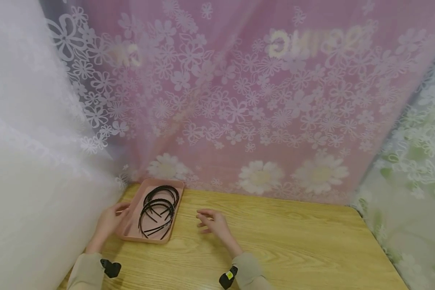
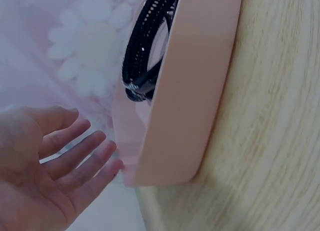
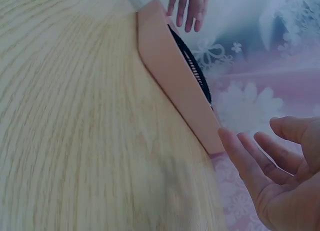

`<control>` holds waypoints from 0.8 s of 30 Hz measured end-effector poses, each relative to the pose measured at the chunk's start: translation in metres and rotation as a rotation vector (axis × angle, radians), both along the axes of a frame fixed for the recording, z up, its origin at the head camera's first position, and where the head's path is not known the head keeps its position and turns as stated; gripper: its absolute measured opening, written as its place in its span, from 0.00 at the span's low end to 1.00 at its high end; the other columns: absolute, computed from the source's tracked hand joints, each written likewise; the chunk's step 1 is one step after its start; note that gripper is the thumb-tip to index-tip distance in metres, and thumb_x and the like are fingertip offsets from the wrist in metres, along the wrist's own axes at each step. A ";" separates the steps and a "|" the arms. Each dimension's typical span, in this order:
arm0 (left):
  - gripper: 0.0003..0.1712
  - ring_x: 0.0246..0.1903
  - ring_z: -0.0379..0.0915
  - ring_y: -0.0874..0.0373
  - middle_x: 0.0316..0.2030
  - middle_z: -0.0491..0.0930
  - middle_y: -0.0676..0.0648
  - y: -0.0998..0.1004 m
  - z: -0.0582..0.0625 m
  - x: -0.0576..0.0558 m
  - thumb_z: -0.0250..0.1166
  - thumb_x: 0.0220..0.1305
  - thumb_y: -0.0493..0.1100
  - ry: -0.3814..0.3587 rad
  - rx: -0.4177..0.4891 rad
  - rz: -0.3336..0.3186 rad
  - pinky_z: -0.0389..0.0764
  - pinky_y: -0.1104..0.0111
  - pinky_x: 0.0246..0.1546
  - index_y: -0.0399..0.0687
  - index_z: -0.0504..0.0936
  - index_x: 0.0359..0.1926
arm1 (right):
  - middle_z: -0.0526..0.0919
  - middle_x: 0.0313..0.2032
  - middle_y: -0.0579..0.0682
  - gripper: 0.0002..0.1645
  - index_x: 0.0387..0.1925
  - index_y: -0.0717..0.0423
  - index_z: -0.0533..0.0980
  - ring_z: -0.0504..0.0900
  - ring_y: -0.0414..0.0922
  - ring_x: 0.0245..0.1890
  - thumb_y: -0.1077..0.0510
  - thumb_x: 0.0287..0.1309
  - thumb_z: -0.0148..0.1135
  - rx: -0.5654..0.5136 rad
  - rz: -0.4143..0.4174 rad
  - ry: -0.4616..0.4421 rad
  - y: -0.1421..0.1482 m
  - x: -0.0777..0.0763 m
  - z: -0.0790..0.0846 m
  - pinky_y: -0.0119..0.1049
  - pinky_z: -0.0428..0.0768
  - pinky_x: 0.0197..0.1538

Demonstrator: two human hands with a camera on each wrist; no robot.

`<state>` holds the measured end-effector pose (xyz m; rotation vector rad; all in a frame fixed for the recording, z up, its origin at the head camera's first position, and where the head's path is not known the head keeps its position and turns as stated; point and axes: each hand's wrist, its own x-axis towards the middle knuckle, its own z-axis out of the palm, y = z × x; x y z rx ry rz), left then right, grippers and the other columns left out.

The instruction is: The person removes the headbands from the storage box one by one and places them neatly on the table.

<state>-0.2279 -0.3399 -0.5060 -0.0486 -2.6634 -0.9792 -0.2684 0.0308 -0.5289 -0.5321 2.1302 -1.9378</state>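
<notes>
A shallow pink tray [image 1: 130, 225] sits at the left of the table, with several black toothed headbands [image 1: 156, 209] lying overlapped inside it. My left hand [image 1: 110, 219] is at the tray's left side, fingertips right at the rim. In the left wrist view that left hand [image 2: 65, 166] has loosely extended fingers and nothing in them. To the right of the tray, my right hand [image 1: 214, 223] hovers over the table, apart from the tray in the head view. The right wrist view shows this right hand [image 3: 280, 176] with relaxed fingers, holding nothing.
The wood-grain table [image 1: 293, 241] extends to the right of the tray. Behind it hangs a pink flowered curtain [image 1: 239, 100], close to the tray's far edge. A white sheet [image 1: 32, 181] hangs along the left, and a flowered sheet [image 1: 413, 181] along the right.
</notes>
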 end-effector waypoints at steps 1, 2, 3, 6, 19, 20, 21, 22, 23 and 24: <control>0.18 0.48 0.80 0.29 0.53 0.80 0.25 -0.002 -0.001 0.000 0.61 0.72 0.35 -0.010 0.008 0.004 0.82 0.43 0.48 0.27 0.78 0.58 | 0.80 0.53 0.70 0.23 0.63 0.68 0.75 0.85 0.68 0.45 0.57 0.74 0.57 -0.001 0.012 -0.009 -0.005 0.000 -0.001 0.60 0.85 0.43; 0.18 0.48 0.80 0.29 0.52 0.80 0.25 -0.004 -0.002 -0.001 0.61 0.72 0.35 -0.019 0.017 0.007 0.83 0.44 0.47 0.26 0.78 0.58 | 0.80 0.53 0.70 0.23 0.63 0.69 0.75 0.85 0.68 0.45 0.57 0.74 0.57 0.005 0.023 -0.011 -0.010 0.000 -0.002 0.59 0.85 0.42; 0.18 0.48 0.79 0.29 0.52 0.80 0.25 -0.005 -0.002 -0.001 0.61 0.73 0.35 -0.027 0.023 0.017 0.84 0.45 0.45 0.26 0.78 0.57 | 0.80 0.53 0.70 0.23 0.63 0.69 0.75 0.85 0.68 0.45 0.57 0.74 0.57 0.012 0.032 -0.017 -0.015 0.000 -0.004 0.58 0.86 0.42; 0.16 0.47 0.81 0.30 0.50 0.81 0.26 -0.008 -0.004 -0.002 0.60 0.73 0.35 -0.026 0.028 0.058 0.86 0.50 0.40 0.27 0.80 0.55 | 0.81 0.52 0.69 0.23 0.62 0.69 0.75 0.85 0.66 0.44 0.57 0.74 0.58 0.031 0.051 -0.030 -0.030 0.001 -0.005 0.55 0.87 0.41; 0.14 0.46 0.81 0.32 0.47 0.84 0.29 -0.015 -0.008 -0.009 0.64 0.70 0.36 -0.104 -0.054 0.068 0.82 0.45 0.45 0.30 0.84 0.51 | 0.83 0.49 0.60 0.25 0.63 0.69 0.74 0.88 0.63 0.39 0.62 0.69 0.63 0.075 0.000 -0.082 -0.078 -0.012 -0.012 0.49 0.88 0.37; 0.14 0.46 0.81 0.32 0.47 0.84 0.30 -0.016 -0.008 -0.009 0.64 0.70 0.36 -0.109 -0.050 0.068 0.83 0.45 0.44 0.30 0.84 0.51 | 0.83 0.49 0.61 0.26 0.64 0.69 0.74 0.88 0.63 0.39 0.63 0.68 0.63 0.067 -0.004 -0.090 -0.081 -0.012 -0.013 0.49 0.88 0.37; 0.15 0.46 0.81 0.33 0.47 0.84 0.30 -0.017 -0.009 -0.010 0.64 0.70 0.36 -0.117 -0.043 0.070 0.83 0.46 0.44 0.30 0.84 0.52 | 0.83 0.49 0.62 0.26 0.63 0.69 0.74 0.88 0.62 0.39 0.63 0.66 0.65 0.063 -0.008 -0.093 -0.084 -0.012 -0.013 0.49 0.88 0.37; 0.15 0.46 0.81 0.33 0.47 0.84 0.30 -0.018 -0.009 -0.010 0.64 0.70 0.36 -0.125 -0.033 0.073 0.83 0.47 0.43 0.30 0.84 0.52 | 0.82 0.49 0.63 0.27 0.63 0.69 0.74 0.88 0.62 0.39 0.65 0.65 0.66 0.059 -0.014 -0.092 -0.087 -0.012 -0.014 0.49 0.88 0.37; 0.15 0.47 0.81 0.33 0.47 0.85 0.30 -0.019 -0.010 -0.010 0.64 0.70 0.36 -0.136 -0.021 0.079 0.84 0.48 0.42 0.30 0.84 0.52 | 0.82 0.49 0.64 0.28 0.63 0.70 0.73 0.88 0.60 0.39 0.66 0.63 0.67 0.061 -0.021 -0.089 -0.089 -0.012 -0.014 0.48 0.88 0.37; 0.15 0.47 0.81 0.33 0.47 0.85 0.31 -0.020 -0.010 -0.011 0.64 0.70 0.37 -0.150 -0.008 0.087 0.85 0.50 0.41 0.31 0.84 0.53 | 0.82 0.50 0.65 0.29 0.64 0.70 0.73 0.88 0.58 0.39 0.66 0.62 0.68 0.063 -0.028 -0.088 -0.091 -0.012 -0.015 0.47 0.89 0.37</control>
